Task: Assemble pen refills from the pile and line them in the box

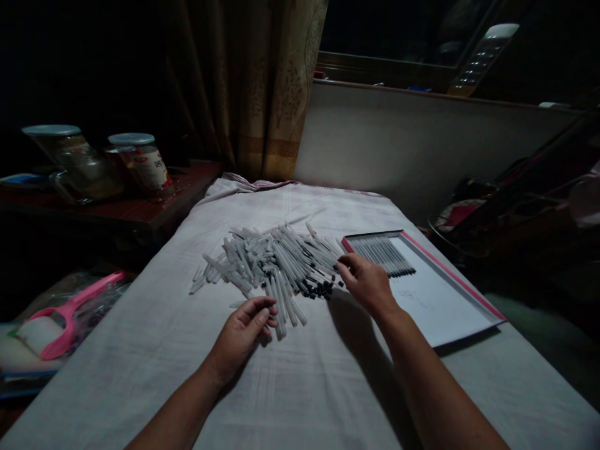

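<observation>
A heap of several pale pens with black tips lies on a white cloth. My left hand rests at the heap's near edge, fingers curled around a few pens. My right hand reaches into the heap's right side, fingertips pinching at the pens near the black tips. Right of it sits a shallow white box with a pink rim. Inside the box, at its far end, lies a row of pens.
Two lidded glass jars stand on a dark wooden shelf at the left. A pink-handled tool lies in a bag at the lower left. A curtain hangs behind the table. Dark clutter fills the right side.
</observation>
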Demonstrator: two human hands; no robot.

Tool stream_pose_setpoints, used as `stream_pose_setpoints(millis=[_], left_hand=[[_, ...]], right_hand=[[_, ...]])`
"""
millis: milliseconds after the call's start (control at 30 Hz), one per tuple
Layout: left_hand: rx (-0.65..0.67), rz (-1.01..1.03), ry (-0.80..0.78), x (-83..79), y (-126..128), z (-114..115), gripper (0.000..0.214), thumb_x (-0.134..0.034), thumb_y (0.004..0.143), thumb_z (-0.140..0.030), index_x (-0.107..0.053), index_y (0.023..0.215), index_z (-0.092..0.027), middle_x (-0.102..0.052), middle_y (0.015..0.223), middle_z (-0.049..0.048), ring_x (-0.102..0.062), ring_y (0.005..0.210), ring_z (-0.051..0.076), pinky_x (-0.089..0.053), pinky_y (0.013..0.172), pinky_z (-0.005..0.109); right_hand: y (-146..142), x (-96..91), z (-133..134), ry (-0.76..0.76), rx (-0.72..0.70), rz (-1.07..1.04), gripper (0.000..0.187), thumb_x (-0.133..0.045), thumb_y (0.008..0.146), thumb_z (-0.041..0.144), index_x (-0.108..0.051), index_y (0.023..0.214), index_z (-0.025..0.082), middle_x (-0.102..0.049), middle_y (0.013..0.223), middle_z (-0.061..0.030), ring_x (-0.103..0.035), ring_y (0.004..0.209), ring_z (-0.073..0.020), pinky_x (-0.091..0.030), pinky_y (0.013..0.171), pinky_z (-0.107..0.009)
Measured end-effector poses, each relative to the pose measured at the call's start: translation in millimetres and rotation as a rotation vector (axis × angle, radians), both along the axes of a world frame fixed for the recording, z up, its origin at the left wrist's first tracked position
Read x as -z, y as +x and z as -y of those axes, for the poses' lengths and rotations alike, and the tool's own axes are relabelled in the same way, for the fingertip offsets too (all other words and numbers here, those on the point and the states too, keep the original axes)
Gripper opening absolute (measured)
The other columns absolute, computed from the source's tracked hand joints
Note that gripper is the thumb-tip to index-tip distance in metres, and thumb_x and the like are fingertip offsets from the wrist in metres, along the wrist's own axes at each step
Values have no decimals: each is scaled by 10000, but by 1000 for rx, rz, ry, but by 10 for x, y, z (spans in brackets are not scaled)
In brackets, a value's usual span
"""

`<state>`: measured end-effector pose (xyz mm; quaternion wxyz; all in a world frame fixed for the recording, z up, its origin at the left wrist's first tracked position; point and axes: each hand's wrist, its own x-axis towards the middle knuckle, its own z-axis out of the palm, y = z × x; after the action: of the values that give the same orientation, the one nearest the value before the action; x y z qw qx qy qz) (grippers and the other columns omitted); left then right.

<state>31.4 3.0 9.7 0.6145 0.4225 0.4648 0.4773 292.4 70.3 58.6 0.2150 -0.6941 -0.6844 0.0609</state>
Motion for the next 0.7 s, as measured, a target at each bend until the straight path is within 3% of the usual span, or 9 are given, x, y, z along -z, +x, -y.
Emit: stream_pose_setpoints(millis=[67, 133, 200, 333, 400, 467, 567, 700], left_hand=[[-119, -210, 217, -26, 24, 70, 315, -731, 768, -384, -697, 1026, -208, -689, 1000, 91, -650, 926, 238, -525, 789, 346], [-201, -417, 461, -55, 31, 131, 301, -719, 781, -320, -702, 1072, -245, -661, 1162, 98, -579, 1140, 281, -438, 1001, 412], [-175, -556, 608, -61, 25, 162, 317, -692, 802, -278, -698, 1119, -269, -634, 1253, 95, -527, 1224, 295, -347, 1085, 441], [25, -643, 605, 17, 1, 135, 247, -652, 834, -278, -725, 1069, -270, -727, 1042, 88, -641, 985, 275, -411, 975, 423], [8, -618, 534, 62, -7, 111, 209, -659, 826, -296, -737, 1016, -259, -741, 952, 78, -659, 893, 260, -448, 894, 381], [-41, -580, 457, 82, -11, 95, 221, -652, 827, -312, -728, 1026, -250, -743, 882, 58, -666, 819, 237, -470, 813, 335], [-57, -551, 372, 76, -6, 83, 285, -599, 858, -318, -682, 1118, -235, -727, 758, 18, -648, 666, 193, -472, 696, 288], [-76, -512, 334, 83, 1, 58, 304, -615, 843, -309, -673, 1129, -227, -738, 784, 19, -659, 682, 189, -471, 688, 277]], right_hand=[[-44, 22, 184, 16, -133, -299, 230, -538, 867, 348, -707, 908, 197, -741, 878, -61, -673, 780, -203, -482, 679, -285], [-142, 21, 340, -59, -278, -509, 221, -558, 846, 350, -707, 858, 186, -730, 821, -48, -664, 751, -187, -488, 660, -272], [-264, -5, 438, -171, -412, -605, 184, -586, 821, 316, -709, 828, 179, -721, 783, -35, -653, 736, -174, -485, 660, -265], [-409, -24, 370, -297, -572, -750, 215, -616, 811, 339, -724, 869, 162, -717, 785, -33, -633, 702, -149, -481, 635, -251], [-388, 16, 211, -306, -551, -780, 295, -599, 829, 394, -725, 943, 153, -722, 798, -42, -634, 679, -150, -489, 616, -256], [-324, 74, 19, -212, -383, -670, 328, -535, 874, 399, -725, 973, 150, -735, 836, -61, -656, 716, -170, -497, 636, -271], [-240, 145, -218, -84, -99, -203, 287, -522, 896, 344, -742, 982, 181, -745, 981, -87, -678, 911, -226, -491, 760, -306], [-272, 167, -338, -165, -38, 298, 286, -525, 907, 375, -740, 1031, 232, -720, 1075, -90, -677, 968, -254, -485, 744, -302]])
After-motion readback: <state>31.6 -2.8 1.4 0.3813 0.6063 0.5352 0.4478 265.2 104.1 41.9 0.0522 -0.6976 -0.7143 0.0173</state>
